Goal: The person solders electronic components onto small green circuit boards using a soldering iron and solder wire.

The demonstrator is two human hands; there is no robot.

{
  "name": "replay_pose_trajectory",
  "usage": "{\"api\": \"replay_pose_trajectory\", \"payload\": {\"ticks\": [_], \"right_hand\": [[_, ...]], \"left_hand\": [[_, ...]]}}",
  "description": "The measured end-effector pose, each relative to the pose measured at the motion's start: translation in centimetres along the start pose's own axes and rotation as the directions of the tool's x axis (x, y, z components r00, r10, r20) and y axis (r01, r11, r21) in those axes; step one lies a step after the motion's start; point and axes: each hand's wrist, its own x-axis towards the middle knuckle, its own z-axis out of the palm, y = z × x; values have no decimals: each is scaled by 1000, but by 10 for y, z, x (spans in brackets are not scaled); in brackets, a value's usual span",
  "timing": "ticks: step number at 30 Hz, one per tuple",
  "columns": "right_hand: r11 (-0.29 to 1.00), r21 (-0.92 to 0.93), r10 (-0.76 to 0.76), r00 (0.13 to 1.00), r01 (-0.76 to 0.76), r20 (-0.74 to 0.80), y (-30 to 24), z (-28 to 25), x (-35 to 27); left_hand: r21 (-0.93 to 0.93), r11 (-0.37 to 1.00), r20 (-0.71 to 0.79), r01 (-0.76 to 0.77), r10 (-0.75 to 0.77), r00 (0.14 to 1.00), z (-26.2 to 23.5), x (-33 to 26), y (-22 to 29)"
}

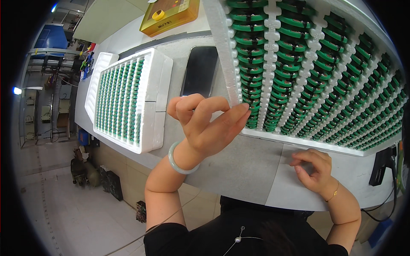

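Observation:
A large white foam tray (265,135) fills the upper right, its rows packed with round green circuit boards (252,53) standing on edge. My left hand (209,126) is at the tray's near left corner, thumb and forefinger pinched against the boards of the leftmost row. Whether a board sits between those fingertips is hidden. The other fingers of that hand are bent. Below the tray's near edge, my right hand (316,170) rests over the table with loosely curled fingers, a gap between thumb and forefinger, and nothing visible in it.
A second white foam tray (159,98) of green boards stands at left, over another foam piece. Between the trays lies a black phone (199,70). A yellow box (168,17) is at the back. A black device with a cable (381,166) sits at the right table edge.

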Motion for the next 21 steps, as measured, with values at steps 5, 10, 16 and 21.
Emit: {"api": "replay_pose_trajectory", "payload": {"ticks": [5, 10, 16, 21], "right_hand": [[997, 49, 63, 998, -63, -2, 5, 1, -1], [990, 90, 113, 994, -111, -15, 9, 1, -2], [982, 117, 152, 988, -149, -20, 11, 2, -1], [976, 153, 156, 988, -154, 4, 11, 0, 1]], "left_hand": [[31, 995, 0, -98, 98, 995, 3, -1, 0], [62, 998, -24, -14, 15, 1000, 5, 0, 4], [60, 998, 1, -12, 11, 1000, 5, 2, 5], [52, 998, 6, -41, 40, 999, 7, 0, 7]]}}
